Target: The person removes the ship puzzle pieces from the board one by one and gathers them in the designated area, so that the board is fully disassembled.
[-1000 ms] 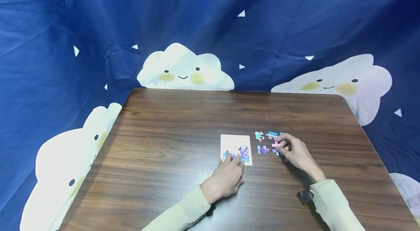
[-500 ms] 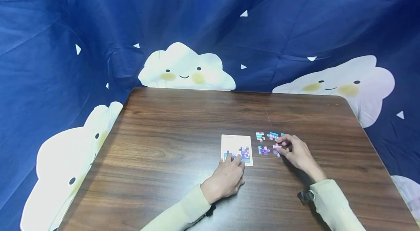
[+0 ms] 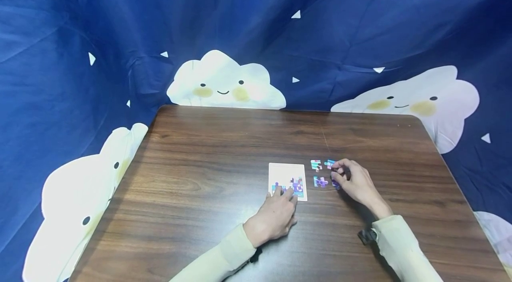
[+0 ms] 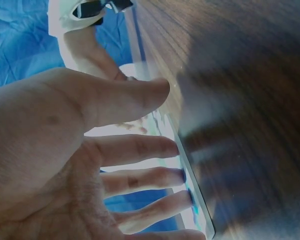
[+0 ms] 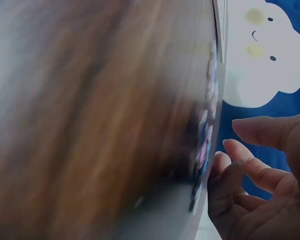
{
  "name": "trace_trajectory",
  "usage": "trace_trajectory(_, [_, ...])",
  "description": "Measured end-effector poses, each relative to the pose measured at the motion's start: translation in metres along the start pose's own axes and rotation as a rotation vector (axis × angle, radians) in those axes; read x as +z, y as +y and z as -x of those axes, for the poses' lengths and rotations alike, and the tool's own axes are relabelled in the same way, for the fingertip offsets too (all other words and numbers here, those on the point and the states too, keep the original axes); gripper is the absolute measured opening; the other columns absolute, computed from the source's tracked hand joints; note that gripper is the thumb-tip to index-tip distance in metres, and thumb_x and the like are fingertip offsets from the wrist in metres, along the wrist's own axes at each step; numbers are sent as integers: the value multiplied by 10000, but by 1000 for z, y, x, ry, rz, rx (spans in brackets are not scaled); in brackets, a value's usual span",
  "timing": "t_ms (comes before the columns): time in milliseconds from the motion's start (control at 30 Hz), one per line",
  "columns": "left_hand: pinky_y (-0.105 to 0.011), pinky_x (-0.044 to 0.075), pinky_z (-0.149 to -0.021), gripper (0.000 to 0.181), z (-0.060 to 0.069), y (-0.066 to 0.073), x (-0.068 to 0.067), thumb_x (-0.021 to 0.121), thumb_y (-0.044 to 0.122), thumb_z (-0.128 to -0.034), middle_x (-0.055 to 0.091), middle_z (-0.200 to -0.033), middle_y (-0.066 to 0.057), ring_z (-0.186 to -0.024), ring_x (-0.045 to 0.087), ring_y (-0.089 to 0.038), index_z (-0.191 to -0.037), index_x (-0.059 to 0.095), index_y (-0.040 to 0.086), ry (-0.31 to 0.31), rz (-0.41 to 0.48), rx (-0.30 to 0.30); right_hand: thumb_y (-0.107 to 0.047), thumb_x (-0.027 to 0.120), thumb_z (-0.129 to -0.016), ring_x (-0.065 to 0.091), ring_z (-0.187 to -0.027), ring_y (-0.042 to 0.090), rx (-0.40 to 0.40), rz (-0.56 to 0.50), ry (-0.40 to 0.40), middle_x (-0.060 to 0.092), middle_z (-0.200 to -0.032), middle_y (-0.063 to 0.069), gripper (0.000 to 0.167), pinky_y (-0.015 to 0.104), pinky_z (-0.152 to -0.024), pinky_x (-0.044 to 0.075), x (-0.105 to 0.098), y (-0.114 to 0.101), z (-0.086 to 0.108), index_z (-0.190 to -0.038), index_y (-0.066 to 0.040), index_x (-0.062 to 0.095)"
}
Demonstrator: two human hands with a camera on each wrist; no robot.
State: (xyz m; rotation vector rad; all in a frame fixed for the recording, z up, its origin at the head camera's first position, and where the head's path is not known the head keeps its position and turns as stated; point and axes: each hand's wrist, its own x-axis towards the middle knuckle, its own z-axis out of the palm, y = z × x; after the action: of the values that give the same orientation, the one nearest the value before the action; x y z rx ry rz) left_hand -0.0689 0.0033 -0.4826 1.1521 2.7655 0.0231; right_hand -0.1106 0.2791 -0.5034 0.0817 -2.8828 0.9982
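A pale square puzzle tray (image 3: pixel 280 171) lies on the table with joined purple and blue pieces (image 3: pixel 297 186) along its near part. My left hand (image 3: pixel 274 216) rests its fingertips on the tray's near side. The left wrist view has the fingers of that hand (image 4: pixel 90 155) extended over the tray edge (image 4: pixel 204 217), thumb held apart. Right of the tray lie several loose pieces, among them a teal one (image 3: pixel 316 165) and a purple one (image 3: pixel 320 181). Over the rightmost pieces is my right hand (image 3: pixel 357 185), partly covering them. Its thumb and fingers (image 5: pixel 265 175) stand apart with nothing visible between them.
The brown wooden table (image 3: pixel 200 148) reaches beyond both hands. Behind it and at its sides hangs a blue curtain (image 3: pixel 320 42) with smiling white clouds. Both sleeves are pale, and a dark device (image 3: pixel 367 236) shows at the right wrist.
My right hand has shifted slightly left over the loose pieces, hiding more of the rightmost ones. The gap between its thumb and forefinger now lies further left. My left hand has stayed on the tray.
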Motion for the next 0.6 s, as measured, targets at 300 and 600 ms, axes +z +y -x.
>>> trace_trajectory(300, [-442, 625, -881, 545, -1, 0, 1, 708, 435, -960, 630, -1357, -50, -1234, 603, -296, -1386, 649, 102, 10, -17, -7, -62, 716, -935, 607, -766, 102, -71, -83, 25, 695, -907, 60, 148, 223, -701, 485, 13, -28, -13, -1081, -38, 732])
trace_trajectory(600, [-420, 628, -856, 557, -1, -1, 1, 731, 442, -944, 627, -1351, -45, -1232, 600, -292, -1381, 651, 106, 3, -11, -8, -107, 700, -979, 674, -848, 179, -63, -132, -100, 754, -1005, 74, 172, 221, -684, 498, 33, -52, -18, -1139, -56, 739])
